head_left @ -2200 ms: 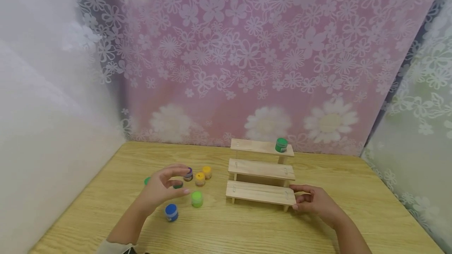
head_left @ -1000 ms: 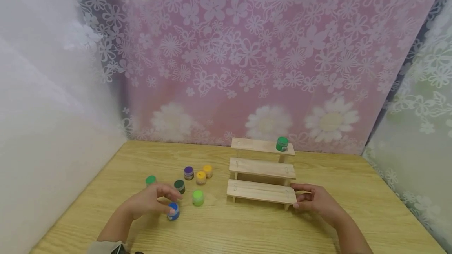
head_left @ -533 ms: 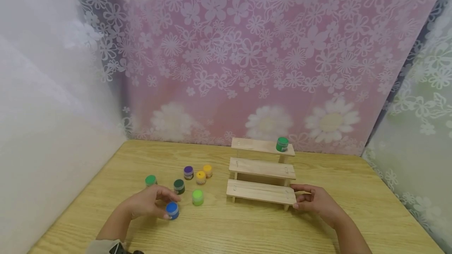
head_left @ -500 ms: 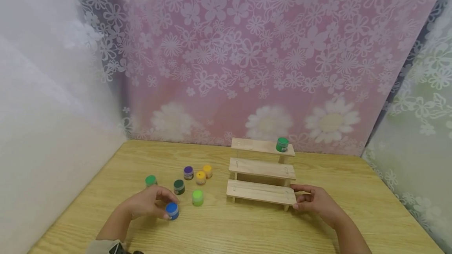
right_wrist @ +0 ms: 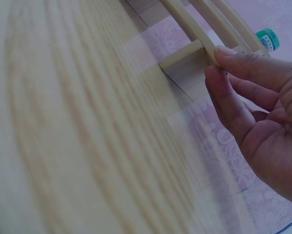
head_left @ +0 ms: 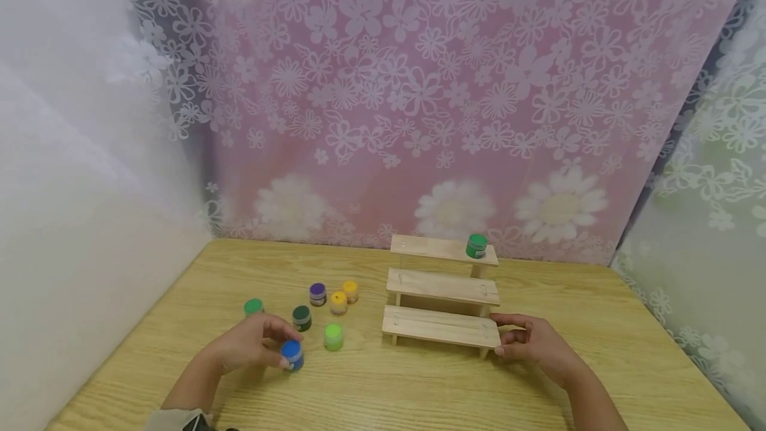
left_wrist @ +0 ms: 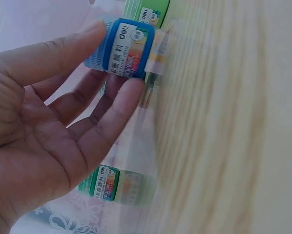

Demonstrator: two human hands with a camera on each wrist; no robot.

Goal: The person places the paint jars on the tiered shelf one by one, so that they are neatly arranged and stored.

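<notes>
Left of the pale-wood three-step stand [head_left: 441, 287] (right hand [head_left: 538, 347] pinching it), the left hand [head_left: 250, 343] pinches a round blue jar [head_left: 293, 354].

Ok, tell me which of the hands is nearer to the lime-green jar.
Left. The left hand pinches the blue jar, just left of the lime-green jar; the right hand is farther right, at the wooden rack's right end.

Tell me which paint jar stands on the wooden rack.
The green jar near the right end of the top shelf; every other jar is off the rack, to its left.
</notes>
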